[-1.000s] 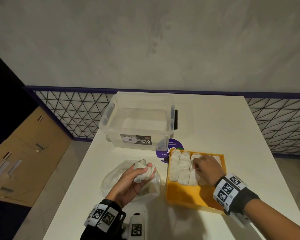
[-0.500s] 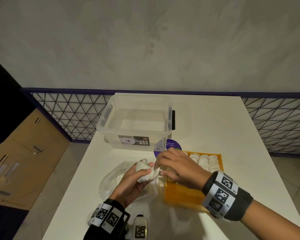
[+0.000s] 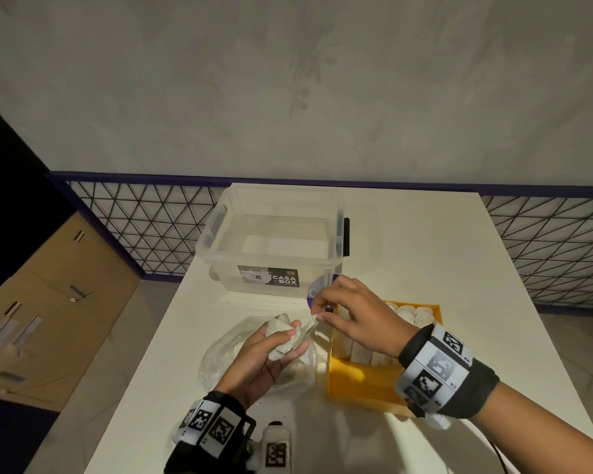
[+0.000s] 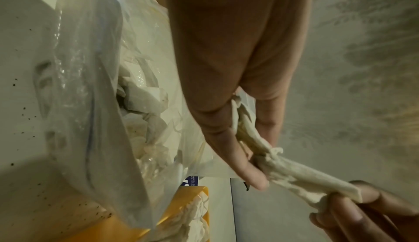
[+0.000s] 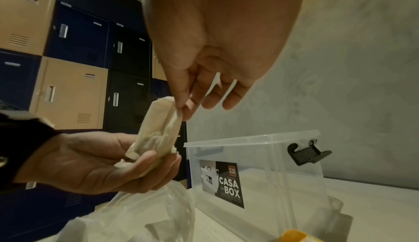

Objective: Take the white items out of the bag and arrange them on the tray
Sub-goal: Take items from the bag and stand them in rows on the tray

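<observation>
Beige and navy lockers [image 5: 68, 84] line the room's left side, a grey plaster wall runs behind, and a white table [image 3: 425, 254] stands against black wire mesh with a purple rail. At the table's left lies a crumpled clear plastic bag [image 3: 226, 350] with more white items inside, seen best from the left wrist. Above it the left hand [image 3: 264, 357] cups a small bundle of limp white items [image 3: 281, 336], fingers curled round it. The right hand [image 3: 353, 323] pinches one item's free end between thumb and forefinger, other fingers spread loosely, drawing a single white item [image 5: 158, 129] from the bundle. Doing this well probably means pulling slowly along its length while the left hand holds the others back, so only one comes free. Behind stands a clear lidless plastic storage box [image 3: 274, 241] labelled CASA BOX. To the right, the yellow plastic tray [image 3: 363, 384] holds rows of white items at its far end; the near part looks free, though the wrist hides some.
</observation>
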{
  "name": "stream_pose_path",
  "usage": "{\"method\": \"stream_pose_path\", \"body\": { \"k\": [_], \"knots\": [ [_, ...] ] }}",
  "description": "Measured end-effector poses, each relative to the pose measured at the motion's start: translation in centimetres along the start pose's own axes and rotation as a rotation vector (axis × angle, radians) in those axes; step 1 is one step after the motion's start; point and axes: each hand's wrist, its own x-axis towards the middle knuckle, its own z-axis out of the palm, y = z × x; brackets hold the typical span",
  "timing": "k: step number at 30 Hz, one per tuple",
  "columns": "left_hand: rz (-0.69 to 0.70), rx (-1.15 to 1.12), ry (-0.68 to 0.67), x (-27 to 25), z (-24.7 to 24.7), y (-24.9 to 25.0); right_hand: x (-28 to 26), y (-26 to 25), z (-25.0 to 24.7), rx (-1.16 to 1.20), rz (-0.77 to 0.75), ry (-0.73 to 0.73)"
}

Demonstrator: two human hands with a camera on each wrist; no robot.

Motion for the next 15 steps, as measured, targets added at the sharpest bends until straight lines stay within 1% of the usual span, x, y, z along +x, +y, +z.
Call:
{"method": "stream_pose_path", "body": {
  "k": [4, 7, 11, 13, 15],
  "knots": [
    [-0.004, 0.016, 0.037, -0.1, -0.3, 0.2, 0.1, -0.3, -0.6, 0.174, 0.035, 0.075],
    [-0.008, -0.015, 0.05, -0.2, -0.4, 0.2, 0.3, -0.3, -1.2, 0.208, 0.052, 0.107],
    [-0.012, -0.024, 0.027, -0.4, -0.2, 0.3, 0.4, 0.1, -2.0, 0.116, 0.071, 0.115],
    [-0.023, -0.012, 0.019, -0.4, -0.2, 0.3, 0.0, 0.8, -2.6, 0.011, 0.083, 0.133],
    [-0.032, 0.001, 0.014, -0.4, -0.3, 0.3, -0.7, 1.9, -3.0, -0.105, 0.132, 0.136]
  ]
}}
